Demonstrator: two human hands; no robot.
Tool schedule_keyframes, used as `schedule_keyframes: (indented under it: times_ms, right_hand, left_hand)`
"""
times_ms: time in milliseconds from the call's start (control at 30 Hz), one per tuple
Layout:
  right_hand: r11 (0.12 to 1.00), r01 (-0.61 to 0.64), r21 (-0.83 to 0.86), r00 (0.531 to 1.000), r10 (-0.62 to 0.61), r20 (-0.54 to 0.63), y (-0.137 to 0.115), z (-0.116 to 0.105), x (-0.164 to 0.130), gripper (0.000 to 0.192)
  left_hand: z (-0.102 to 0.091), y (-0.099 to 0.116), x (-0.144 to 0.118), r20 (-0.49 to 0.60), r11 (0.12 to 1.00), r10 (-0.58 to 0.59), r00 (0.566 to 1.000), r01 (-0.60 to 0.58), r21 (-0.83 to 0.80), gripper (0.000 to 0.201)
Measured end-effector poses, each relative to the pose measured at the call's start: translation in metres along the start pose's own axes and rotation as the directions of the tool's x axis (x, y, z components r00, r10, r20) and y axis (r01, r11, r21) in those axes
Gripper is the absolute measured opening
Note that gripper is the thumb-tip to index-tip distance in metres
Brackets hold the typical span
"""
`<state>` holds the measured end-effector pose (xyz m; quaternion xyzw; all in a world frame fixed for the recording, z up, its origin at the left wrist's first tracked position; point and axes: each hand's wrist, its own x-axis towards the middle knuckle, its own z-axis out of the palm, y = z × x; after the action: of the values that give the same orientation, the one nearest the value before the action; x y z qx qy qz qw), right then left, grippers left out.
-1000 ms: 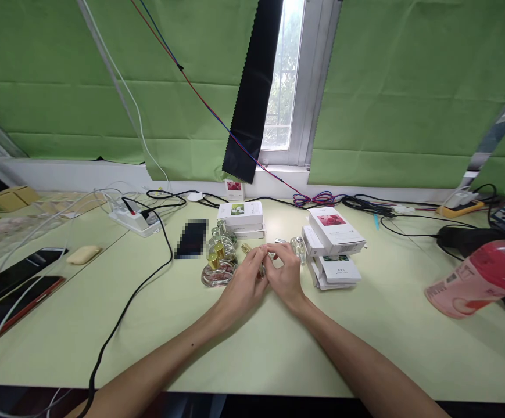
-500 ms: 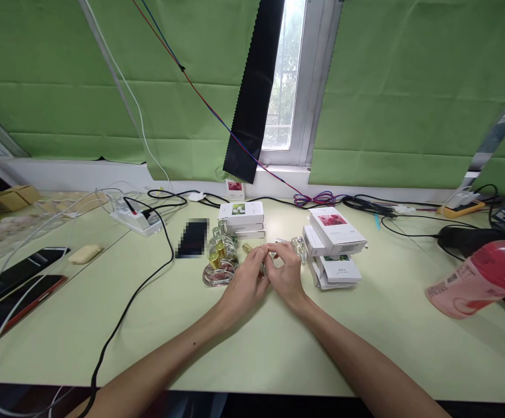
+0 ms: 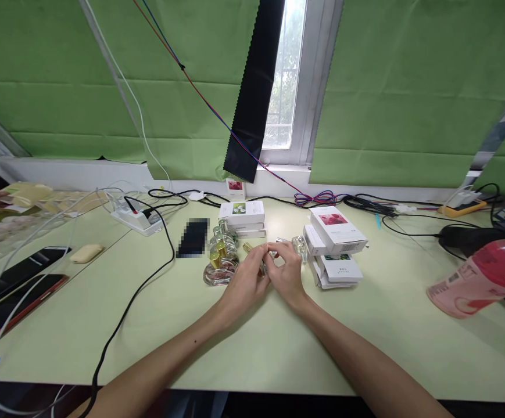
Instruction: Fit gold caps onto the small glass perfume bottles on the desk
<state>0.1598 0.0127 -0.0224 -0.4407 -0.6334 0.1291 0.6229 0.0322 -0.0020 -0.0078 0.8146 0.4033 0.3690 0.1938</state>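
A small perfume vial (image 3: 262,262) is being held near the middle of the table (image 3: 252,348), both hands pinching it: left hand (image 3: 244,284) is steadying its body, right hand (image 3: 283,274) is working its top. Glass perfume bottles (image 3: 221,264) and white cartons (image 3: 337,247) are flanking them within reach.

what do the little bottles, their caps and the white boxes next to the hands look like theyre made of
The little bottles look like clear glass: see-through, with bright glints. Their caps seem to be shiny gold metal or metallised plastic; the look leaves that open. The white boxes appear to be matte printed cardboard, with crisp folded edges and small flower pictures.
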Motion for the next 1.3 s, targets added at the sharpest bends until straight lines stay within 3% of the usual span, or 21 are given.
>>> schedule_keyframes:
  times_ms: [733,1300]
  right_hand:
    - [0.999,-0.029,-0.017,1.0,0.03,0.005,0.0011,0.001,-0.0011,0.01]
    - [0.998,-0.045,-0.048,0.999,0.045,0.007,0.0002,0.0009,-0.0019,0.012]
  left_hand:
    - [0.0043,-0.0069,-0.0019,-0.026,0.999,-0.035,0.999,0.035,0.004,0.065]
    - [0.0021,-0.0033,-0.0012,-0.021,1.0,-0.03,0.999,0.03,-0.004,0.062]
